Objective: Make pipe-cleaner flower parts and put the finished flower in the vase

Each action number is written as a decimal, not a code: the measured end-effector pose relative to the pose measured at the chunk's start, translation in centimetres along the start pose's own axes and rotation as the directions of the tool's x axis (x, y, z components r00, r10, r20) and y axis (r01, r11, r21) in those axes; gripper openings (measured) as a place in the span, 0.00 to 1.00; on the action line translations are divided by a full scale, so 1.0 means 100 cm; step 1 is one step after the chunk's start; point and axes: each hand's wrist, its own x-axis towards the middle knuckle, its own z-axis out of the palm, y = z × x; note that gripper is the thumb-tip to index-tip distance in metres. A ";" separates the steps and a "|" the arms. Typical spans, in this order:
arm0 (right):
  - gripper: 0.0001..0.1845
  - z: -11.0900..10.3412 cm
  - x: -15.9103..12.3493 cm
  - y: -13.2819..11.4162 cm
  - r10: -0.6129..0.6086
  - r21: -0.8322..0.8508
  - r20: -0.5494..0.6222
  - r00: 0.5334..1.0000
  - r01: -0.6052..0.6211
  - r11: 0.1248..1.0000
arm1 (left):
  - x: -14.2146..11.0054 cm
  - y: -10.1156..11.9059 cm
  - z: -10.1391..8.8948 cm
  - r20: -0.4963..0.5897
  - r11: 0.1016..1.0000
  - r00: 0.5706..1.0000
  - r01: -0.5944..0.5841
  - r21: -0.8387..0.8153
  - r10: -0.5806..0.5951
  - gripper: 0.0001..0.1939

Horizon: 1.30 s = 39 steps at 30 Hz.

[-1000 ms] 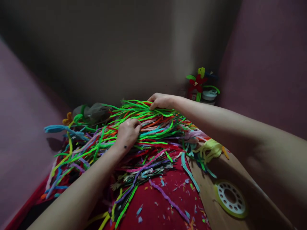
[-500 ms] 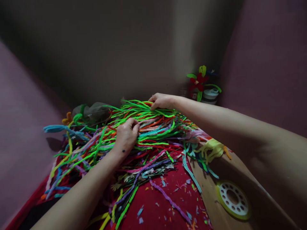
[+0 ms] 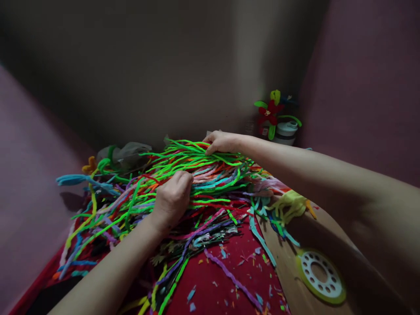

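Observation:
A wide heap of fuzzy pipe cleaners [image 3: 183,164] spreads over the work surface, bright green ones on top, with orange, pink, blue and purple below. At its far side my right hand [image 3: 219,143] is closed round a bunch of green pipe cleaners, the thumb lying over them. My left hand [image 3: 173,194] rests on the near side of the heap, its fingers curled in and turned away from me. Whatever those left fingers hold is hidden.
A roll of tape [image 3: 321,276] lies on the brown board [image 3: 282,271] at the right. Fuzzy scraps dot the red cloth [image 3: 210,288]. Behind stand a red pipe-cleaner flower [image 3: 271,111] and a lidded container [image 3: 286,130]; a clear plastic bag [image 3: 131,153] sits back left.
My left hand has rolled over and its fingers have curled further into the heap, slightly lower. My right hand stays on the green bunch almost unmoved.

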 end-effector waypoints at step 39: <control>0.32 0.009 0.002 0.005 -0.169 -0.239 -0.094 0.981 0.143 0.960 | 0.028 -0.001 0.013 0.065 0.915 0.926 0.376 -0.143 -0.371 0.09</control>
